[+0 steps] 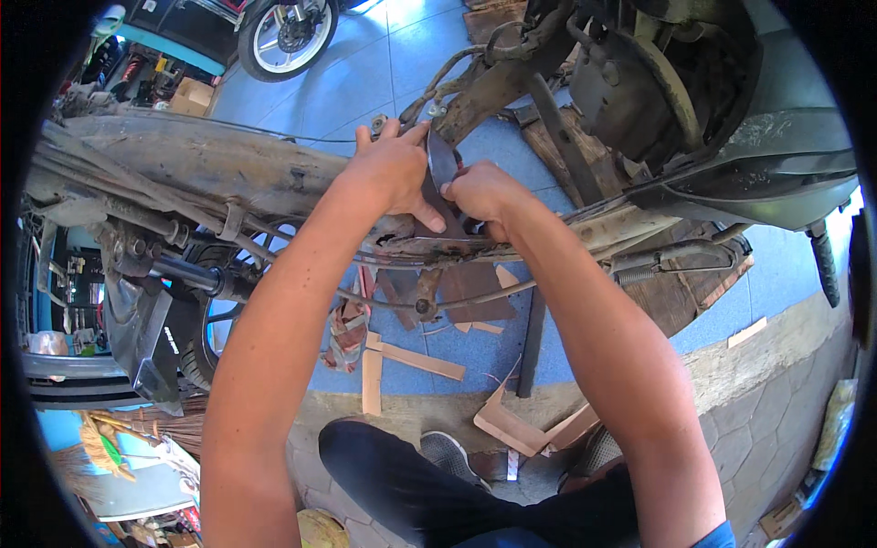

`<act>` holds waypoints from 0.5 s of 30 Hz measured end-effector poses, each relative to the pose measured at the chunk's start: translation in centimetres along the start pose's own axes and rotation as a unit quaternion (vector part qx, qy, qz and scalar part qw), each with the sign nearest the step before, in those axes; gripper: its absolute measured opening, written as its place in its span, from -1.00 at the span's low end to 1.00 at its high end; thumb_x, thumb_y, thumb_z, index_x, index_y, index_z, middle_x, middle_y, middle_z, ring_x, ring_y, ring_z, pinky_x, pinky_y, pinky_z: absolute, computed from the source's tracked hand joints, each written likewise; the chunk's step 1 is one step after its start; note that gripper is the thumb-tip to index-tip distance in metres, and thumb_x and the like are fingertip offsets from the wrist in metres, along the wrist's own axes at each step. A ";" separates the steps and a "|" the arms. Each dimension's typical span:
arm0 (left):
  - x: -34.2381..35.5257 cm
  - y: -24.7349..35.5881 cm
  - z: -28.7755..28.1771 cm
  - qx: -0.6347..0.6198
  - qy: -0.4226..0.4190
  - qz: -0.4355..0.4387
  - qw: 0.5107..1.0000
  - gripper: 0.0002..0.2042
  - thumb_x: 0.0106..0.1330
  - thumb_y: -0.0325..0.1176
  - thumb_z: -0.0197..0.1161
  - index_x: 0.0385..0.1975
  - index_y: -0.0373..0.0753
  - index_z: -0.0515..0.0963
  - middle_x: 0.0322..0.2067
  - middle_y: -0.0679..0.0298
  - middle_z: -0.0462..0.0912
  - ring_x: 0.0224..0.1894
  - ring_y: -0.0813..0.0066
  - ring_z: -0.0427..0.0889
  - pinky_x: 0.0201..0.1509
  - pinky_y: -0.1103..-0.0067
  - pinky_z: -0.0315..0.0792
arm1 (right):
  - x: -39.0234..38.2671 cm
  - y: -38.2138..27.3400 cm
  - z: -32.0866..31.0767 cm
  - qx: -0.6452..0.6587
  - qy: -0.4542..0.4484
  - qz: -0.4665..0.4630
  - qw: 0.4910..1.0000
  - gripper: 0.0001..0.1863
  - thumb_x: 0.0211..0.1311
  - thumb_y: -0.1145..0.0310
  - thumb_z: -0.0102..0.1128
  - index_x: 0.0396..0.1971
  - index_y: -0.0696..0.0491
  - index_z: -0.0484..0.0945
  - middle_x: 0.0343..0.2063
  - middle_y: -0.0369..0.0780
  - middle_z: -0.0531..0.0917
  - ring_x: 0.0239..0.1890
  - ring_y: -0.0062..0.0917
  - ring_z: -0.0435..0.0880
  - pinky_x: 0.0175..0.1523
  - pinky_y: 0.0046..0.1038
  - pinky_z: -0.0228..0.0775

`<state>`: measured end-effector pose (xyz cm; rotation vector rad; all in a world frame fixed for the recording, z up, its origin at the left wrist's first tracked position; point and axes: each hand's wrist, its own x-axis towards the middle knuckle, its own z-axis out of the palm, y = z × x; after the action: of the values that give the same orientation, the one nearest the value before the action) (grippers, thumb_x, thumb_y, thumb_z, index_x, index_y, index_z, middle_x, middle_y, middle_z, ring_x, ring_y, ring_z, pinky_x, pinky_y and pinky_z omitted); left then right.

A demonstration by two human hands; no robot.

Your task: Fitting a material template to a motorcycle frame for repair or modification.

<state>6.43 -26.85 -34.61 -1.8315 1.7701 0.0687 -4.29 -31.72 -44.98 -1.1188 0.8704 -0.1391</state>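
A motorbike (210,155) spans the scene, its frame bared, so work looks begun but unfinished. At centre, the left hand (391,173) spreads and the right hand (484,196) curls closed, its exact hold unclear; between them stands a dark metal piece (442,161), any fastening hidden. Small white lettering marks a dark panel (146,340) at left.

Small white lettering (172,341), dark panel (139,352), apparently too blurred to read.
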 end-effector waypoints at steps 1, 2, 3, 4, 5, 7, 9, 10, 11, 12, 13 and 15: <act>-0.1 -0.1 0.1 -0.006 -0.004 -0.001 1.000 0.08 -0.40 0.27 0.53 0.18 -0.36 0.45 0.39 0.22 0.20 0.32 0.09 0.20 0.19 0.08 0.17 | -0.4 -0.3 0.3 0.003 0.005 0.001 1.000 -0.73 0.24 0.43 0.13 -0.18 0.32 0.57 -0.27 -0.06 0.65 -0.35 -0.31 0.64 -0.35 -0.13 0.45; -0.2 -0.3 0.3 -0.005 -0.005 0.002 1.000 0.08 -0.40 0.27 0.53 0.18 -0.36 0.45 0.39 0.22 0.20 0.32 0.09 0.20 0.19 0.08 0.17 | -0.8 -0.5 0.2 0.006 0.006 0.002 1.000 -0.73 0.24 0.43 0.13 -0.18 0.32 0.57 -0.27 -0.06 0.65 -0.35 -0.31 0.64 -0.35 -0.13 0.45; -0.2 -0.5 0.8 -0.003 0.017 -0.001 1.000 0.09 -0.41 0.26 0.54 0.19 -0.37 0.43 0.39 0.21 0.21 0.32 0.09 0.21 0.18 0.09 0.17 | -1.1 -0.7 0.0 -0.047 0.009 -0.024 0.999 -0.74 0.21 0.42 0.14 -0.20 0.31 0.58 -0.32 -0.07 0.65 -0.36 -0.33 0.62 -0.37 -0.14 0.42; -0.3 -0.3 0.6 -0.001 0.039 -0.001 0.999 0.11 -0.41 0.25 0.55 0.20 -0.38 0.41 0.39 0.20 0.21 0.31 0.08 0.21 0.18 0.10 0.17 | -1.6 -1.1 -0.2 -0.100 0.013 -0.049 0.994 -0.74 0.18 0.41 0.15 -0.23 0.30 0.60 -0.36 -0.07 0.66 -0.37 -0.34 0.61 -0.38 -0.16 0.40; -0.3 -0.2 0.2 -0.004 0.028 0.000 1.000 0.14 -0.43 0.21 0.56 0.23 -0.41 0.37 0.38 0.17 0.21 0.29 0.07 0.23 0.17 0.11 0.17 | -1.1 -0.5 0.1 -0.057 0.034 -0.075 0.995 -0.75 0.12 0.42 0.13 -0.30 0.29 0.61 -0.46 -0.10 0.62 -0.44 -0.37 0.55 -0.46 -0.17 0.34; -0.3 -0.2 -0.2 -0.009 0.015 -0.004 1.000 0.14 -0.46 0.17 0.57 0.21 -0.44 0.37 0.40 0.19 0.17 0.33 0.04 0.19 0.18 0.12 0.17 | -1.5 -0.9 -0.1 -0.075 0.020 -0.073 0.994 -0.76 0.10 0.43 0.11 -0.30 0.29 0.61 -0.48 -0.10 0.60 -0.48 -0.37 0.52 -0.50 -0.18 0.31; -0.2 0.2 -0.4 -0.008 -0.008 -0.019 1.000 0.14 -0.52 0.10 0.59 0.20 -0.47 0.38 0.42 0.23 0.12 0.35 0.02 0.16 0.20 0.16 0.18 | -2.6 -1.8 -0.9 -0.115 -0.019 -0.070 0.991 -0.74 0.07 0.48 0.05 -0.30 0.33 0.59 -0.49 -0.06 0.57 -0.56 -0.34 0.47 -0.56 -0.14 0.26; 0.0 0.5 -0.5 -0.006 -0.011 -0.012 1.000 0.14 -0.52 0.10 0.59 0.20 -0.47 0.38 0.42 0.23 0.12 0.35 0.02 0.16 0.20 0.16 0.18 | -2.5 -2.0 -1.3 -0.109 -0.016 -0.066 0.992 -0.74 0.07 0.48 0.05 -0.30 0.33 0.59 -0.49 -0.06 0.57 -0.56 -0.34 0.47 -0.56 -0.14 0.26; 0.1 0.7 -0.6 -0.008 -0.002 -0.008 1.000 0.14 -0.53 0.10 0.59 0.20 -0.46 0.38 0.43 0.24 0.12 0.33 0.04 0.18 0.20 0.17 0.18 | -2.4 -2.3 -1.6 -0.170 -0.026 -0.064 0.983 -0.72 0.05 0.50 0.10 -0.27 0.35 0.59 -0.38 0.03 0.62 -0.39 -0.24 0.60 -0.38 -0.17 0.40; 0.2 0.9 -0.6 -0.010 0.007 -0.005 1.000 0.14 -0.54 0.09 0.59 0.20 -0.46 0.39 0.43 0.25 0.11 0.32 0.05 0.20 0.19 0.18 0.18 | -2.4 -2.2 -2.2 -0.231 -0.037 -0.060 0.970 -0.70 0.03 0.51 0.15 -0.23 0.37 0.60 -0.27 0.12 0.68 -0.21 -0.15 0.72 -0.20 -0.19 0.54; 0.1 0.6 -0.5 -0.017 0.010 -0.003 1.000 0.14 -0.57 0.08 0.59 0.19 -0.46 0.40 0.43 0.26 0.11 0.29 0.08 0.24 0.19 0.19 0.19 | -4.4 -3.3 -2.7 -0.212 -0.062 -0.086 0.971 -0.72 0.09 0.50 0.04 -0.28 0.41 0.56 -0.39 0.08 0.62 -0.43 -0.20 0.61 -0.46 -0.10 0.40; -0.1 0.4 -0.5 -0.010 0.005 -0.006 1.000 0.15 -0.58 0.07 0.59 0.20 -0.45 0.40 0.43 0.26 0.11 0.28 0.09 0.25 0.19 0.19 0.19 | -3.3 -2.8 -2.4 -0.226 -0.080 -0.117 0.964 -0.72 0.09 0.50 0.06 -0.26 0.40 0.57 -0.36 0.10 0.64 -0.40 -0.19 0.64 -0.43 -0.11 0.44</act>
<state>5.86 -26.98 -34.28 -1.8595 1.7698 0.0729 -7.21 -33.11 -41.25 -1.6373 0.6357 -0.0422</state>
